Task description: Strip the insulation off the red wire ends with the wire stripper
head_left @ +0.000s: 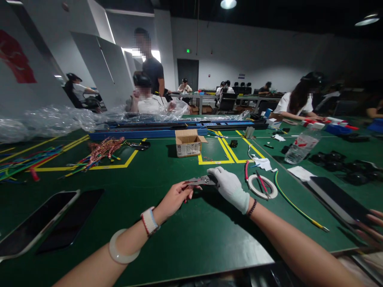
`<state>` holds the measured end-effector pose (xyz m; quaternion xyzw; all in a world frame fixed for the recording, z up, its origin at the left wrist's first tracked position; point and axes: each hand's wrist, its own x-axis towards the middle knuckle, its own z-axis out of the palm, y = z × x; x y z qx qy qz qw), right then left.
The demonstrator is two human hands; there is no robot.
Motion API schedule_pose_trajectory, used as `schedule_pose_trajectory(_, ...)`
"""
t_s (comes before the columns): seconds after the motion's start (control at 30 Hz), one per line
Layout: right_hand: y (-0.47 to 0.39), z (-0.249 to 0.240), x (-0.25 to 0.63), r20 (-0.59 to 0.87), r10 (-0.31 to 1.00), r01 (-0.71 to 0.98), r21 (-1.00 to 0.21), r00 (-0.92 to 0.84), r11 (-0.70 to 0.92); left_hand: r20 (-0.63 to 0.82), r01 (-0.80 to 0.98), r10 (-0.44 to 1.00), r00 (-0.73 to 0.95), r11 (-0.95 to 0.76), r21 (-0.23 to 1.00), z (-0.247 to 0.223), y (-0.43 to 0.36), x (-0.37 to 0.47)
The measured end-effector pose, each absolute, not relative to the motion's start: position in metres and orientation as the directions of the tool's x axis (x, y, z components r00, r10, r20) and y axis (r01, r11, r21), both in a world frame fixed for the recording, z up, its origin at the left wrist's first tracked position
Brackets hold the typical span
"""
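Observation:
My right hand [226, 185], in a white glove, is closed around a flat grey wire stripper [205, 180] with holes along its blades. The tool's jaws point left, just above the fingers of my bare left hand [175, 198]. My left hand is pinched together beside the jaws. A small bit of red wire [185, 200] shows under its fingers; the rest is hidden. To the right of my glove lie a white tape roll [254, 189] with short red and black wires across it, a thick red wire piece [246, 171] and a yellow-green wire [295, 207].
A small open carton [188, 144] stands ahead. Bundled copper-ended wires [106, 151], coloured wires [26, 161] and two phones [38, 219] lie left. On the right are a water bottle [301, 146], a black-topped slab [338, 199] and another person's hand [375, 224].

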<state>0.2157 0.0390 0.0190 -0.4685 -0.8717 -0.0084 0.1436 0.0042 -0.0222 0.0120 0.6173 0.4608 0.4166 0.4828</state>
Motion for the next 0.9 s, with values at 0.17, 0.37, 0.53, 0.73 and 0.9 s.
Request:
schedule_pose_trajectory(0.17,0.0389,0.0171,0.2138,0.275,0.828,0.837,-0.121,-0.488,0.534,0.039,0.140,0.978,0.203,-0.068,0.988,0.0146,-0.0256,0.0061)
schedule_pose_trajectory(0.37,0.0368,0.0163,0.2130,0.294,0.829,0.846,-0.105,-0.476,0.523,-0.007,0.076,0.977,0.211,-0.009,0.997,0.0152,-0.0278,0.0077)
schedule_pose_trajectory(0.53,0.0376,0.0144,0.2130,0.283,0.830,0.851,-0.080,-0.480,0.519,-0.010,0.023,0.968,0.251,0.005,1.000,0.0090,-0.0254,0.0051)
schedule_pose_trajectory(0.73,0.0409,0.0154,0.2131,0.294,0.789,0.812,-0.064,-0.540,0.580,-0.039,0.081,0.947,0.318,0.014,0.997,0.0090,-0.0244,0.0033)
schedule_pose_trajectory(0.9,0.0418,0.0168,0.2126,0.283,0.789,0.798,-0.112,-0.546,0.592,-0.079,0.093,0.950,0.301,0.053,0.994,0.0126,-0.0261,0.0039)
